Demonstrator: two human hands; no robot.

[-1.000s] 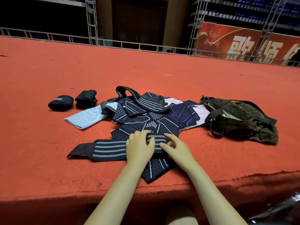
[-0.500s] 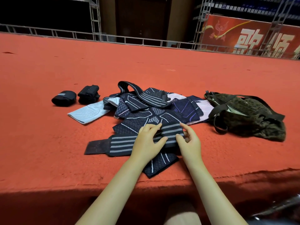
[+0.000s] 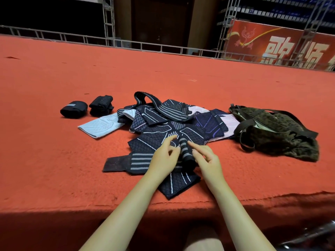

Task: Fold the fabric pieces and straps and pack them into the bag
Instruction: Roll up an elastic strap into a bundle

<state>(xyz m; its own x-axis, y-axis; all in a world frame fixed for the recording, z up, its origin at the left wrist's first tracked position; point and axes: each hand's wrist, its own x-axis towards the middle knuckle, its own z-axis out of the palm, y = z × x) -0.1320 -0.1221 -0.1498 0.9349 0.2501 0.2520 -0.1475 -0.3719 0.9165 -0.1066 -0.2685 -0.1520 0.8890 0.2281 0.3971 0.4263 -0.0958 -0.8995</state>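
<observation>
On the red carpeted platform (image 3: 54, 169), close to its near edge, both hands work on a dark striped strap (image 3: 139, 161). Its right end is rolled up into a short cylinder (image 3: 185, 153) standing between the hands, while the unrolled length runs flat to the left and ends in a plain black tab. The left hand (image 3: 163, 160) pinches the roll from the left with thumb and curled fingers; the right hand (image 3: 208, 158) holds it from the right, index finger stretched along the top, the other fingers bent. The lower part of the roll is hidden behind the hands, so how tightly it is wound cannot be told.

The strap lies across a heap of dark patterned fabric pieces (image 3: 163, 134), one corner of which reaches toward the near edge beneath the wrists. Further back in the heap a striped strap loop (image 3: 154, 105) arches upward, and a pale blue fabric piece (image 3: 98, 125) sticks out to the left. Pale pink fabric (image 3: 230, 122) shows at the heap's right side, mostly covered.

Far left sit two small black rolled bundles (image 3: 74, 109) and (image 3: 101, 105), near each other but apart. To the right of the heap lies the olive camouflage bag (image 3: 281, 140), slumped, with dark handles; its mouth gapes slightly and something pale shows inside, too hidden to identify.

Beyond the platform, a metal railing (image 3: 126, 44) and a red banner (image 3: 281, 46), cut off at the right edge.
</observation>
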